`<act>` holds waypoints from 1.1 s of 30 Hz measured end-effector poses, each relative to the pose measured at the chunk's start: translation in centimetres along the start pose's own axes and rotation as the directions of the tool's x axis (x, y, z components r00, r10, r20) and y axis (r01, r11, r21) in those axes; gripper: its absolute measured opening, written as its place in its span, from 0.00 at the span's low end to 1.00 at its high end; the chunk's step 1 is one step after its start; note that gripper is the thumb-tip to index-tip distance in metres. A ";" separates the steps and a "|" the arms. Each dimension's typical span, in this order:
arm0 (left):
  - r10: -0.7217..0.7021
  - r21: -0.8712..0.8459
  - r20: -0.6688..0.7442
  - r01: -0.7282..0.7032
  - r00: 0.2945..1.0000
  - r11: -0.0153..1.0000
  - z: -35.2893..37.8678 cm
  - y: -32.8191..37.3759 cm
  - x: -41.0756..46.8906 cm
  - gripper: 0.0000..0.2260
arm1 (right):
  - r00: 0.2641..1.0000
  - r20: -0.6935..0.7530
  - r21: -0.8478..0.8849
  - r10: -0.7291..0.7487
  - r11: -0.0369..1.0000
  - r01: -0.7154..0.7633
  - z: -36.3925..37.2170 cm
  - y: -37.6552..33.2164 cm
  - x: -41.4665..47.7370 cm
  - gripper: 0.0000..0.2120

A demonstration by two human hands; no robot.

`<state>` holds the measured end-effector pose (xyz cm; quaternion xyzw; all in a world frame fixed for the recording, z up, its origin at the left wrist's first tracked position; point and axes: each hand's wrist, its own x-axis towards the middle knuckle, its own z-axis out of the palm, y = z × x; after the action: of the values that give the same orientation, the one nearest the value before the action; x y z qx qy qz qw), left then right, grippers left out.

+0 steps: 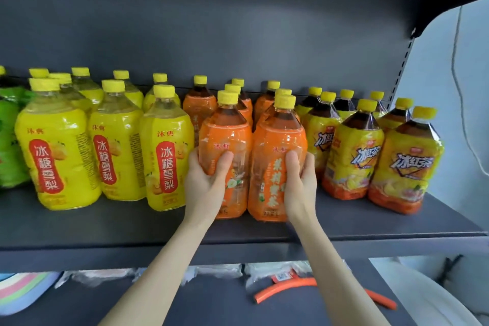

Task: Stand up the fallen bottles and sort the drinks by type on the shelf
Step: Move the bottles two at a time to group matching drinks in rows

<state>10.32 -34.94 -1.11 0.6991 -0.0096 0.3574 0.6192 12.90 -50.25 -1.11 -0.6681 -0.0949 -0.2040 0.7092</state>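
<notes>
Shelf, upper tier. All bottles in view stand upright, none lying down that I can see.

Groups, left to right: green bottles at the far edge (partly cut off), yellow bottles, orange ones in the middle, iced-tea bottles at the right end.

Left hand wraps the left orange bottle low on its label, thumb across the front, fingers round the far side. Right hand does the same on the right orange bottle. Both grips closed on the bottles. The two stand side by side, touching or nearly so, at the front of the orange block, bases on the shelf as far as I can tell.

Step in hand, as I read it: squaring up the front pair of the orange row — the sorting looks close to finished.

Next move would call for easing both bottles into line with the neighbouring front rows, keeping them vertical — then letting go without nudging the yellow bottle just beside the left hand.

Below, an orange tube lies on the lower shelf.
</notes>
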 end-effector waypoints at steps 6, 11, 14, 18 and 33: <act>0.032 0.073 -0.008 -0.031 0.999 0.997 0.3 -0.9 0.9 0.30 | 0.999 -0.005 -0.004 0.034 0.999 -0.034 0.3 -0.3 0.5 0.28; 0.023 0.103 0.067 -0.030 0.998 0.994 -0.3 -1.5 1.3 0.32 | 0.998 -0.057 -0.070 0.036 0.997 -0.040 0.5 0.2 0.5 0.33; 0.007 0.098 0.094 -0.017 0.996 0.995 -0.6 -1.4 1.0 0.35 | 0.998 -0.062 -0.099 0.023 0.995 -0.029 0.3 0.0 0.3 0.34; 0.004 0.081 0.086 -0.011 0.996 0.997 -0.7 -0.5 0.1 0.32 | 0.999 -0.024 -0.120 0.039 0.992 -0.042 -0.3 -0.4 0.0 0.36; 0.003 0.342 0.097 -0.036 0.995 0.939 -6.5 4.6 -5.4 0.08 | 0.981 0.126 -0.441 -0.149 0.877 0.190 -2.4 -4.8 -7.0 0.13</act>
<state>0.99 -32.65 -0.11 0.8123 0.0166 0.3261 0.4833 4.27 -51.60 0.22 -0.8117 -0.1343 -0.2519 0.5095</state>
